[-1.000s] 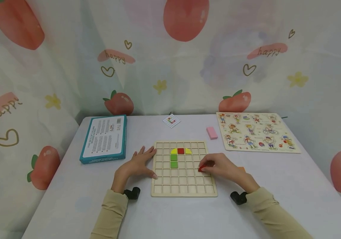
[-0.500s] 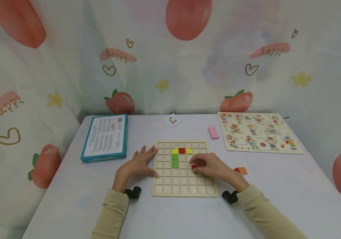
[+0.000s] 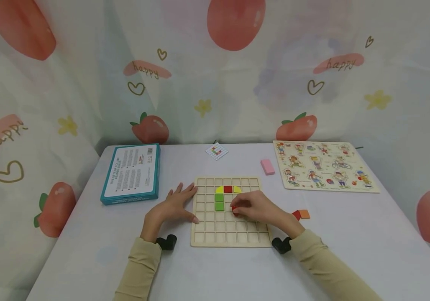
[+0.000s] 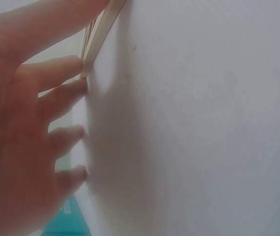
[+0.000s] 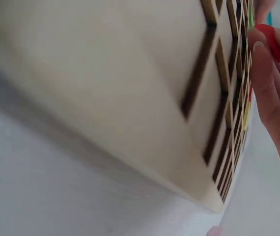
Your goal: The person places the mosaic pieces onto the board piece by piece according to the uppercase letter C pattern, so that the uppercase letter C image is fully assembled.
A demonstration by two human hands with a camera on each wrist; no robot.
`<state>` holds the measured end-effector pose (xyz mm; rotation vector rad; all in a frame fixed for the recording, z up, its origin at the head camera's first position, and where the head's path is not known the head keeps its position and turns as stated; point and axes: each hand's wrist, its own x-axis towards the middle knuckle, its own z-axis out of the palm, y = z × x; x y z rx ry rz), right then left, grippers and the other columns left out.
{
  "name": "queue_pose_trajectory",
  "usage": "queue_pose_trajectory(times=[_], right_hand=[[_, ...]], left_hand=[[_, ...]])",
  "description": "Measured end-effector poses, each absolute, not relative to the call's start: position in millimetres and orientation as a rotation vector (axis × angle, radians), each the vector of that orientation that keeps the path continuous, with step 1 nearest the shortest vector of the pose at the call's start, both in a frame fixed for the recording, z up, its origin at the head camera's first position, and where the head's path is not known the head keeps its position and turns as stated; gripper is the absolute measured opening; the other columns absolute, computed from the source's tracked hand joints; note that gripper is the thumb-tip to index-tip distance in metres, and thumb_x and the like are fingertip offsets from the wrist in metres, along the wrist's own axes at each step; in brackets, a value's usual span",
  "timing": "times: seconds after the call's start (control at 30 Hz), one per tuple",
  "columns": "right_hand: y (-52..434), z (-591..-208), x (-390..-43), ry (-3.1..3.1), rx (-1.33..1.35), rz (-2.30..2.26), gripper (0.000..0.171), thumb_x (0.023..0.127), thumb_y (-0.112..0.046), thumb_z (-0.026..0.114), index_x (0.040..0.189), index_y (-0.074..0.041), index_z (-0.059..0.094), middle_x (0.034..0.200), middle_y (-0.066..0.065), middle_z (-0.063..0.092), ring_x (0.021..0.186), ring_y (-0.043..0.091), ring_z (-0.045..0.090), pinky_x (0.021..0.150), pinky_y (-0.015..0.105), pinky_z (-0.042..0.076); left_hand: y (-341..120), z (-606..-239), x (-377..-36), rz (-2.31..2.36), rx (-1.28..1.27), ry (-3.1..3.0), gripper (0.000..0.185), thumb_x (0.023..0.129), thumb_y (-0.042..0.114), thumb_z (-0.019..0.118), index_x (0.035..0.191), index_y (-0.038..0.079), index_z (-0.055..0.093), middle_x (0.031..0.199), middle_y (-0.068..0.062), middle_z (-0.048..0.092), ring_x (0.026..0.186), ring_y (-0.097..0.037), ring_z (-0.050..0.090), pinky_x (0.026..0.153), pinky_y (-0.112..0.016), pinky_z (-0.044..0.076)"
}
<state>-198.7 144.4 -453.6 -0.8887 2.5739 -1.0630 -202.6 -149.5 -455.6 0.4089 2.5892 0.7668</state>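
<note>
A wooden grid board lies on the table. In its upper cells sit a red square block, yellow rounded pieces at either side of it, and two green square blocks below the left one. Over the middle of the grid, my right hand pinches a small red piece with a rounded edge between thumb and fingers. My left hand rests with spread fingers at the board's left edge; its thumb touches the frame. Most of the red piece is hidden by fingers in the head view.
A red block and an orange block lie right of the board. Behind it are a pink block and a small pattern card. A teal box stands left, a picture puzzle board right.
My right hand has moved left across the grid with the red piece, from the right side towards the middle. The red and orange blocks beside the board came into view. My left hand stays put.
</note>
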Motion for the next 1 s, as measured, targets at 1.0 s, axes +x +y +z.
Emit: queue_pose_trajectory(times=[1.0], right_hand=[[96,-444,-205,2.561,-0.941,-0.824,0.006,0.087,-0.013,0.072,0.092,-0.015,0.073,0.087,-0.006,0.069,0.078,0.008,0.057,0.073,0.021,0.051]], left_hand=[[-152,-459,-205,0.762,0.396,2.589,0.106,0.069,0.04,0.086,0.155,0.021,0.026,0.164,0.006,0.014,0.153,-0.028,-0.006,0.124,-0.052,-0.005]])
